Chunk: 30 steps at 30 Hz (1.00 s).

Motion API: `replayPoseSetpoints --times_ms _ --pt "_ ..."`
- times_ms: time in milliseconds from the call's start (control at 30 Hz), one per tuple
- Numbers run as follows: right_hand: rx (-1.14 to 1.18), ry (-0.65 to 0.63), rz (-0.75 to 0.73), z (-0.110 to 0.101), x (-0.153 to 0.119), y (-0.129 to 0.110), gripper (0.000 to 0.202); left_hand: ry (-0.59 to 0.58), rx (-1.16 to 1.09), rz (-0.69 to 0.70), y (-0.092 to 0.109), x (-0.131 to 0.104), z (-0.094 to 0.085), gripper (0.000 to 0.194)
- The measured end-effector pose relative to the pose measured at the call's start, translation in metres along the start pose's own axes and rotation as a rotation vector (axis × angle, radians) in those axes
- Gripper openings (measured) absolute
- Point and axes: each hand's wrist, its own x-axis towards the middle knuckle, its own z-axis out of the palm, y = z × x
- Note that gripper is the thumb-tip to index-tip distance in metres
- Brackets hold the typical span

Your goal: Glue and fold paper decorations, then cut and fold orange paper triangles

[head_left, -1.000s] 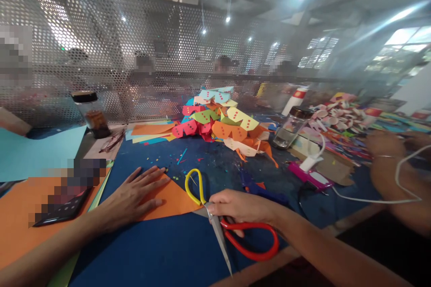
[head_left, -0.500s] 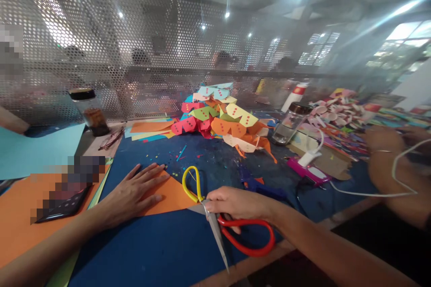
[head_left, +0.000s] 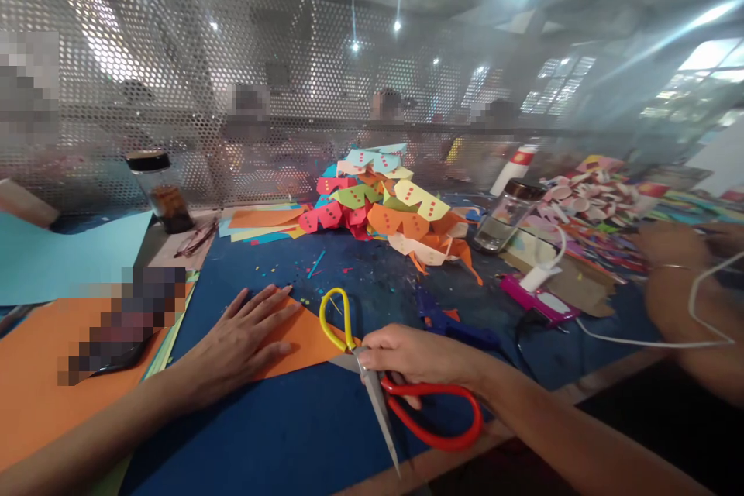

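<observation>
Lying flat on the blue tabletop [head_left: 279, 434], the orange paper triangle [head_left: 302, 337] sits pinned under the left hand [head_left: 241, 341], whose fingers are spread wide, much as half a second ago. The right hand [head_left: 415, 356] has stayed closed around the red-handled scissors [head_left: 407, 403] beside the yellow-handled pair [head_left: 337, 318], blade tips pointing toward the person; the blades look shut, though blur hides it. Beyond lies a pile of coloured paper cut-outs [head_left: 389, 205].

Left hand [head_left: 241, 341] flat, palm down, fingers spread; right hand [head_left: 415, 356] curled, gripping.
</observation>
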Motion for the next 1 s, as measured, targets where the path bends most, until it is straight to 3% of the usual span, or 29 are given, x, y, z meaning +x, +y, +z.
replayPoseSetpoints --times_ms 267,600,1000 --pt "-0.049 0.001 0.006 0.002 0.004 -0.004 0.029 0.006 0.029 0.015 -0.019 -0.004 0.0 0.054" --pt "-0.052 -0.041 0.016 0.004 0.004 -0.004 0.028 0.021 0.043 0.032 -0.018 -0.005 0.004 0.053" --pt "-0.079 -0.005 0.009 0.009 0.007 -0.014 0.03 0.053 0.035 -0.058 -0.009 -0.004 0.01 0.051"
